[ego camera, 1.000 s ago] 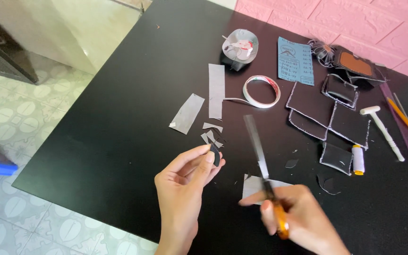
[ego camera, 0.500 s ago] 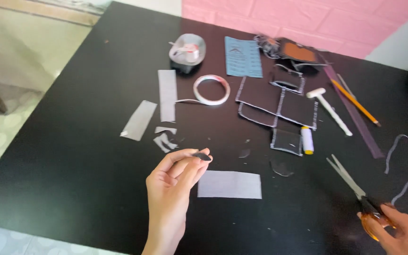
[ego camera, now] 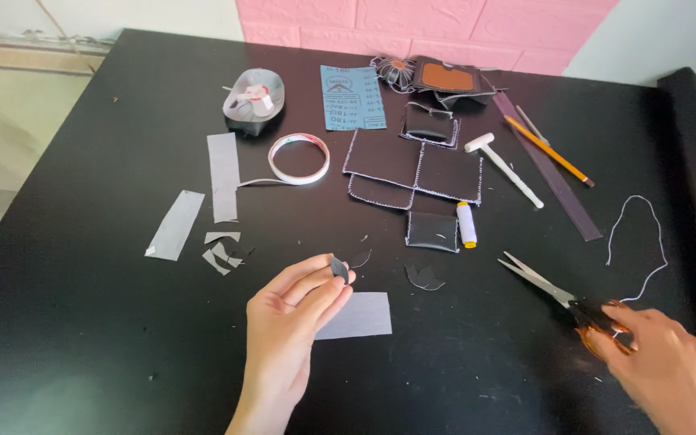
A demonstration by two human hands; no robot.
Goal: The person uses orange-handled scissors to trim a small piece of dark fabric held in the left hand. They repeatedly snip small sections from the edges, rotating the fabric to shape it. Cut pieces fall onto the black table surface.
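My left hand pinches a small dark leather scrap between thumb and fingertips, held just above a grey paper strip on the black table. At the right, my right hand rests on the orange handles of the scissors, which lie on the table with blades slightly apart and pointing up-left. More tiny leather cut-offs lie between the two hands.
Stitched black leather panels sit in the middle with a white thread spool, a tape ring, a blue sandpaper sheet, a white mallet, a pencil, a dark strip, loose white thread and grey strips.
My right hand carried the scissors from near the middle out to the right and lowered them onto the table. My left hand kept the scrap pinched. The camera view shifted right.
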